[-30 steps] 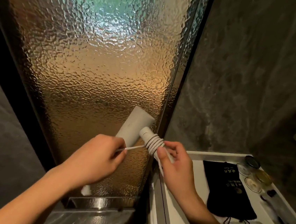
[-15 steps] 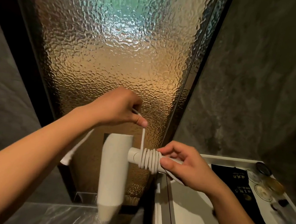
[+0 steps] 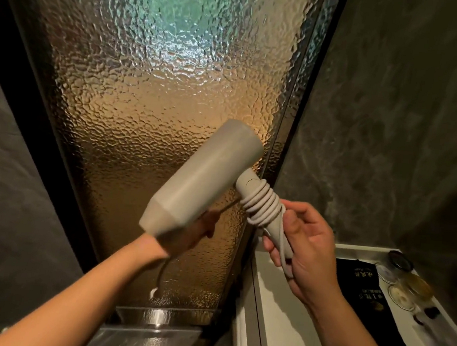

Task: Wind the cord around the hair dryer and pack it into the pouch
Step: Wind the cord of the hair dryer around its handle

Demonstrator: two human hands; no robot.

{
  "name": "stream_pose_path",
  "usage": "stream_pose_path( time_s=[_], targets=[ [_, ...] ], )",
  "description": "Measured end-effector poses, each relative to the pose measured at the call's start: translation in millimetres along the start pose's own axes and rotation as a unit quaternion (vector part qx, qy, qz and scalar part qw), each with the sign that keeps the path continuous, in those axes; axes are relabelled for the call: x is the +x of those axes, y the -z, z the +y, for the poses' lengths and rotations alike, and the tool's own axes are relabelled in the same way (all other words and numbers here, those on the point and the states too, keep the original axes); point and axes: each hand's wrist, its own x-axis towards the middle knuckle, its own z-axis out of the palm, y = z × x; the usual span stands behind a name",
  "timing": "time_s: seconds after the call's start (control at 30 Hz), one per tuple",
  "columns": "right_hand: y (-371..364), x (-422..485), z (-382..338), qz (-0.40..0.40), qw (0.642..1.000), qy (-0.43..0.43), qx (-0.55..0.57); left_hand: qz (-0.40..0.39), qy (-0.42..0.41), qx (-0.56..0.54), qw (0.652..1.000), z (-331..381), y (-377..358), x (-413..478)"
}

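A pale grey hair dryer [image 3: 202, 178] is held up in front of the textured glass, barrel pointing down-left. Its cord [image 3: 262, 204] is coiled in several turns around the handle. My right hand [image 3: 308, 249] grips the lower handle and a loop of cord. My left hand [image 3: 197, 230] sits mostly hidden behind the barrel's nozzle end, holding the cord's free stretch taut. The loose end with the plug [image 3: 154, 292] dangles below my left wrist. The black pouch [image 3: 369, 297] lies flat on the white counter at the right.
A white counter [image 3: 285, 314] runs along the right, with small lidded jars [image 3: 399, 262] and dark toiletry items near its far edge. A textured glass door [image 3: 158, 81] with a dark frame fills the middle. Grey stone walls stand on both sides.
The dryer has swung from barrel-down to barrel up and left. My left hand dropped from above the handle to behind the nozzle, carrying the cord round. More coils sit on the handle.
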Motion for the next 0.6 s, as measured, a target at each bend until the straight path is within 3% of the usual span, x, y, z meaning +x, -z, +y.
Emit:
stream_pose_path(
  time_s=[0.13, 0.23, 0.4, 0.53, 0.6],
  targets=[
    [3, 7, 11, 0.100, 0.990, 0.044, -0.085, 0.012, -0.011, 0.145, 0.989, -5, -8, -21],
    [19, 11, 25, 0.121, 0.967, 0.055, -0.218, 0.056, -0.064, 0.266, 0.960, 15, 4, -32],
    [24, -5, 34, 0.018, 0.898, 0.042, -0.438, 0.061, -0.127, 0.463, 0.875, 62, 28, -34],
    [15, -13, 32, -0.076, 0.870, 0.010, -0.488, 0.083, -0.205, 0.541, 0.812, 88, 40, -21],
    [14, -14, 29, -0.125, 0.863, -0.001, -0.489, 0.080, -0.227, 0.552, 0.798, 94, 43, -11]
  ],
)
